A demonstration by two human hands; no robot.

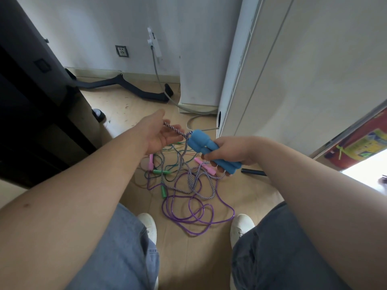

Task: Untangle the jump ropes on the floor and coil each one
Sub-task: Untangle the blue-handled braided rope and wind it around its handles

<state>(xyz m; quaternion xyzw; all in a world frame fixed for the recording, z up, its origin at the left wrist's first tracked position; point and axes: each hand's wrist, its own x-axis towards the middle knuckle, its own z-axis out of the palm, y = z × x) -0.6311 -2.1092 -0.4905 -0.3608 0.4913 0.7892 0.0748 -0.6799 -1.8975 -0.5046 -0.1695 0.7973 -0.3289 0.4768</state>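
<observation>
My right hand [232, 150] grips two blue foam handles [204, 146] side by side, above the floor. From them a blue-and-white braided rope [174, 129] runs to my left hand [161, 135], which is palm up with the rope lying across its relaxed fingers. The rest of the braided rope [194, 185] hangs down into a tangle on the wooden floor. In that tangle lie a purple rope [196, 216] with pink handles [206, 165] and a thin green rope [173, 149] with green handles [160, 172].
My knees and white shoes [149, 225] frame the tangle. A dark cabinet [37, 101] stands at left, a white appliance [272, 70] at right, a grey cable [167, 95] and black stand [129, 86] near the wall. A black rod [253, 171] lies under my right wrist.
</observation>
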